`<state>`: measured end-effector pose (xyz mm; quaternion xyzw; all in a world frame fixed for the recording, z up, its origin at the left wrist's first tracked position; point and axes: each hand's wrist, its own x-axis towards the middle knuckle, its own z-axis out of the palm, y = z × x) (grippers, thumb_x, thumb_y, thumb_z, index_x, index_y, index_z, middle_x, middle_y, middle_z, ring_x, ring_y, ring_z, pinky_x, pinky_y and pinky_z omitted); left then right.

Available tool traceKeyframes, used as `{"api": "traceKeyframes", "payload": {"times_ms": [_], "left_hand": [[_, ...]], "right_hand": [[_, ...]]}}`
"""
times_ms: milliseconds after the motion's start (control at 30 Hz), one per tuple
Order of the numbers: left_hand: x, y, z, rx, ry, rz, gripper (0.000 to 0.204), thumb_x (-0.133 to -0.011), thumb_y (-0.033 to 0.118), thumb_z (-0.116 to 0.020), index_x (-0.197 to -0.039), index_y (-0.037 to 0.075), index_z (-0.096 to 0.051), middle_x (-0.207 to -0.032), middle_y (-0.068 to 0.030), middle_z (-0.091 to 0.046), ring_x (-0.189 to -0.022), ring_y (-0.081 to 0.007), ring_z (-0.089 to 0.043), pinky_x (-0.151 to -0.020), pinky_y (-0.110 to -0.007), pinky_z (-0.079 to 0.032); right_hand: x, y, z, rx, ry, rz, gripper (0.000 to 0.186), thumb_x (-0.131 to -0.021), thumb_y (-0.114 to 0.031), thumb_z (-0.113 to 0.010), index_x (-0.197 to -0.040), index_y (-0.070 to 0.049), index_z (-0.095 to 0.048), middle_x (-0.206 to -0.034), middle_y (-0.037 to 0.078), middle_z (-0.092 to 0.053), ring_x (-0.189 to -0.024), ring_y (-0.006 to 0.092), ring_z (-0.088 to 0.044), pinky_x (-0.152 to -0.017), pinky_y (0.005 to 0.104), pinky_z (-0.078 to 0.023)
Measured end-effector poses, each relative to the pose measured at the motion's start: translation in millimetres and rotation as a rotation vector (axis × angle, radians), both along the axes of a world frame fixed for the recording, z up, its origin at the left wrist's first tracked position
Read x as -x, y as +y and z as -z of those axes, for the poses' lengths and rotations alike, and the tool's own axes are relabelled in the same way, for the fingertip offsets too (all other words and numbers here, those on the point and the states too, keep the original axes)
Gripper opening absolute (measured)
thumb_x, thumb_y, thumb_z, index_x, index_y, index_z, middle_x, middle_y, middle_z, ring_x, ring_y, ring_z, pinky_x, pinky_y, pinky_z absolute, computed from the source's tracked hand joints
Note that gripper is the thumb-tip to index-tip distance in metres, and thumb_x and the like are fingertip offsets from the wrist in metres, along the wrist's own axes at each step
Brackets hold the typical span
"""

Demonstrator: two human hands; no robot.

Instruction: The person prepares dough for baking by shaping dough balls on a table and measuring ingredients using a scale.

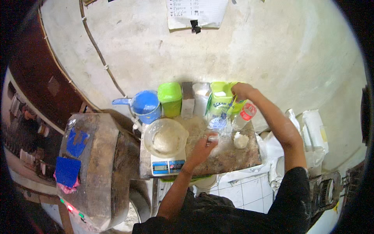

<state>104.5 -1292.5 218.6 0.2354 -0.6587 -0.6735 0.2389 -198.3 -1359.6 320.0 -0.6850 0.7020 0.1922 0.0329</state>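
Note:
My left hand [207, 142] grips a small, translucent item that I cannot make out, above the worktop's middle [218, 160]. My right hand [242, 91] is closed at the rim of an open lime-green container [223, 86], on something I cannot make out. Below it stand a printed milky plastic bag [218, 116] and a clear bottle with a red label [243, 119]. A white lump [240, 141] lies to the right of my left hand. Left of that hand, a translucent bowl [163, 138] with pale powder sits on a digital scale [167, 167].
A blue saucepan-shaped container [144, 107], a lidded green tub [170, 101] and upright bags [200, 97] line the back wall. At left is a metal machine [99, 160] with blue pieces on top. White sacks [313, 136] are heaped at right. A paper sheet [194, 13] hangs above.

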Motion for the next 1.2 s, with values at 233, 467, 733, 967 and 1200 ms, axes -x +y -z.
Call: {"api": "traceKeyframes", "payload": {"times_ms": [233, 467, 733, 967, 1200], "left_hand": [[116, -71, 119, 0.672, -0.204, -0.606, 0.057, -0.077, 0.021, -0.065, -0.122, -0.003, -0.039, -0.106, -0.0230, -0.055, -0.087, -0.0352, -0.059, -0.077, -0.040, -0.047], [136, -75, 120, 0.273, -0.246, -0.407, 0.034, -0.084, 0.028, -0.057, -0.099, -0.001, -0.050, -0.084, -0.0135, -0.059, -0.062, -0.0236, -0.059, -0.057, -0.034, -0.049], [160, -65, 85, -0.058, 0.060, -0.616, 0.027, -0.083, 0.012, -0.057, -0.104, -0.003, -0.050, -0.090, -0.0169, -0.053, -0.082, -0.0253, -0.053, -0.064, -0.031, -0.049], [111, -88, -11, 0.921, -0.169, -0.826, 0.031, -0.078, 0.005, -0.057, -0.107, -0.001, -0.049, -0.102, -0.0173, -0.048, -0.097, -0.0322, -0.049, -0.072, -0.039, -0.048], [94, -111, -17, 1.050, -0.396, -0.595, 0.012, -0.078, 0.012, -0.059, -0.078, 0.000, -0.059, -0.085, -0.0164, -0.055, -0.078, -0.0353, -0.056, -0.067, -0.041, -0.045]], "right_hand": [[-15, -12, 5, 0.105, 0.020, 0.005, 0.016, -0.065, -0.016, -0.070, -0.078, -0.008, -0.065, -0.077, 0.012, -0.064, -0.075, 0.0290, -0.062, -0.067, 0.0371, -0.049], [-6, 7, -2, -0.090, -0.797, -0.228, 0.013, -0.073, -0.013, -0.066, -0.078, -0.004, -0.059, -0.081, 0.008, -0.064, -0.069, 0.0167, -0.060, -0.062, 0.0305, -0.048], [21, 3, -26, -0.069, -1.373, 0.146, 0.007, -0.083, -0.006, -0.057, -0.086, -0.004, -0.050, -0.087, 0.011, -0.062, -0.068, 0.0126, -0.056, -0.058, 0.0236, -0.044], [28, -4, -8, 0.156, -1.269, -0.065, 0.019, -0.086, -0.013, -0.055, -0.100, 0.000, -0.055, -0.084, 0.004, -0.062, -0.066, 0.0095, -0.051, -0.058, 0.0238, -0.043], [25, -11, -32, -0.080, -0.985, -0.070, 0.019, -0.087, -0.013, -0.050, -0.094, 0.001, -0.060, -0.082, 0.006, -0.065, -0.064, 0.0097, -0.054, -0.061, 0.0248, -0.046]]}}
